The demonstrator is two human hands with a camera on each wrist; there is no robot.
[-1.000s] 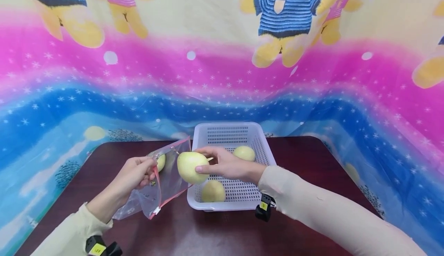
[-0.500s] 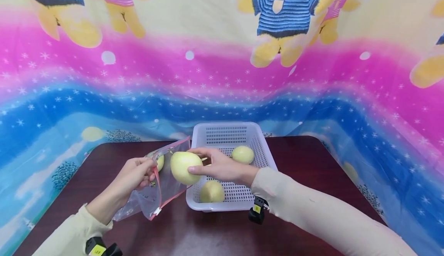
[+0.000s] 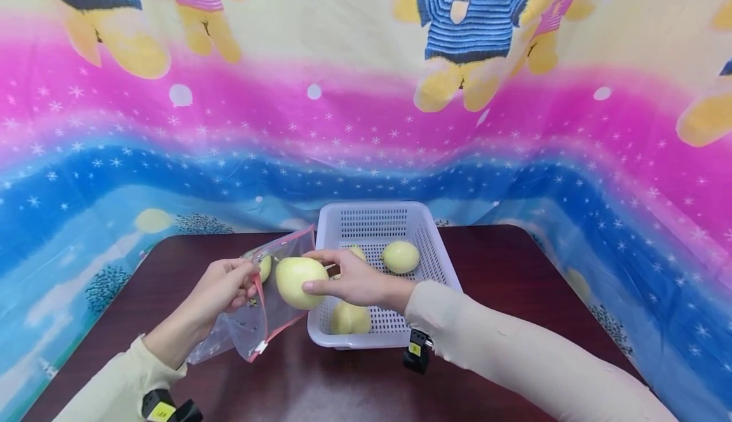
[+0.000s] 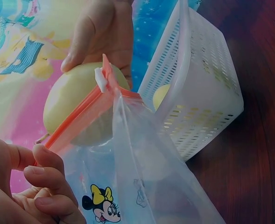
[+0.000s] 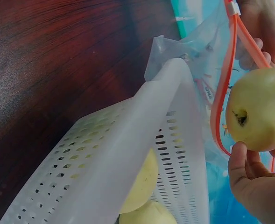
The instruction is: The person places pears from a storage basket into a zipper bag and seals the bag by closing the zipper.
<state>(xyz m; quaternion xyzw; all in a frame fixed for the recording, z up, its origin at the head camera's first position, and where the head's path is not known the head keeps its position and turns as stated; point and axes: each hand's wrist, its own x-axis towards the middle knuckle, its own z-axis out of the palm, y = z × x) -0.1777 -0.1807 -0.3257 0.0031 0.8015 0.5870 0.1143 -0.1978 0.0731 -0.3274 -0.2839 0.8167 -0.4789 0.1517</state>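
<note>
My right hand [image 3: 357,277] grips a pale yellow-green pear [image 3: 300,282] with thumb and fingers, its stem pointing left. The pear is at the open mouth of a clear zip bag [image 4: 160,182] with a red-orange zip edge, a white slider [image 3: 261,347] and a cartoon mouse print. My left hand [image 3: 229,285] pinches the bag's edge and keeps its mouth apart. In the left wrist view, the zip edge crosses in front of the pear's lower part. A small yellow-green patch [image 3: 265,268] shows beside the left fingers in the head view.
A white perforated plastic basket [image 3: 443,253] stands right of the bag. Inside lie a pear [image 3: 400,257] at the back right, another pear [image 3: 351,318] near the front, and one partly hidden behind the right hand. Beneath is a dark red-brown table [image 3: 486,307], with a printed curtain [image 3: 366,123] behind.
My right hand has moved left and slightly down with the pear, farther over the bag's mouth. Another pear in the basket now peeks out behind the hand. The left hand stays nearly still.
</note>
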